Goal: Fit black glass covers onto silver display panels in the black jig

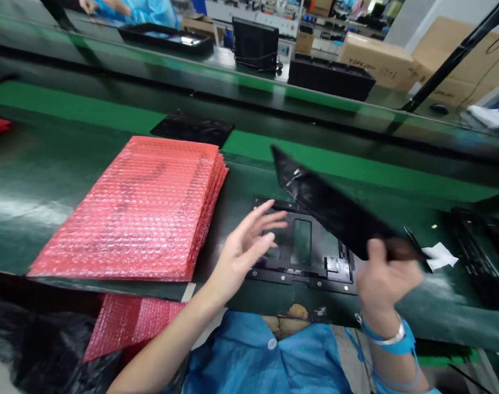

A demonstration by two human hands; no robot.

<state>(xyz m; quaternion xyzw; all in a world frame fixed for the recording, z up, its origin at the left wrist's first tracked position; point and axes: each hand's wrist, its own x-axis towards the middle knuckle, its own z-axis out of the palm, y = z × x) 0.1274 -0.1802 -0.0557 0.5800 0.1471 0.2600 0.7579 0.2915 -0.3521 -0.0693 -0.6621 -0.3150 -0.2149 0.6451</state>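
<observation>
A stack of bubble bags (138,210) is lying on the counter (39,180), left of a frame (302,246). A sheet (331,210) is tilting above the frame's right side. A paper scrap (440,256) is lying right of the frame, and boxes (380,60) are standing far behind.

Open green desk (47,180) on the far left, and along the belt strip (356,167) beyond. Blocked at left centre by a stack of red bubble bags (138,213). Crowded in the middle: black frame (302,257) lying flat, left hand (249,246) just above it, black sheet (335,210) slanting overhead. Hemmed at right by a black tray (479,257) and white scrap (440,255).
</observation>
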